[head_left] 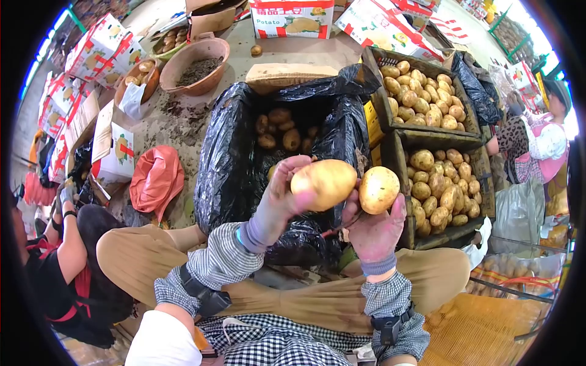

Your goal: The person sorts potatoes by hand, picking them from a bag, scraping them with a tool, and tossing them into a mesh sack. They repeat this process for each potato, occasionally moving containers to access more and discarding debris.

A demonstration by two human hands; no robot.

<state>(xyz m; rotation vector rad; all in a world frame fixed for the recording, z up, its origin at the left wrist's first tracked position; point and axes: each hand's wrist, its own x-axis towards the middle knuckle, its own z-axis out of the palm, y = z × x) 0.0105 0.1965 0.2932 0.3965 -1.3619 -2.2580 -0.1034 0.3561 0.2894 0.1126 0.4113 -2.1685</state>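
My left hand, in a stained glove, grips a large yellow potato raised above the lined box. Close beside it, my right hand has its fingers around a second potato, which shows small dark specks. The two potatoes are nearly side by side. Below them stands a box lined with a black plastic bag, with several potatoes lying inside at its far end. My hands hide part of the box's interior.
Two crates, far and near, hold potatoes on the right. A clay basin of soil and a red bag lie left. Potato cartons stand behind. One person sits left, another right.
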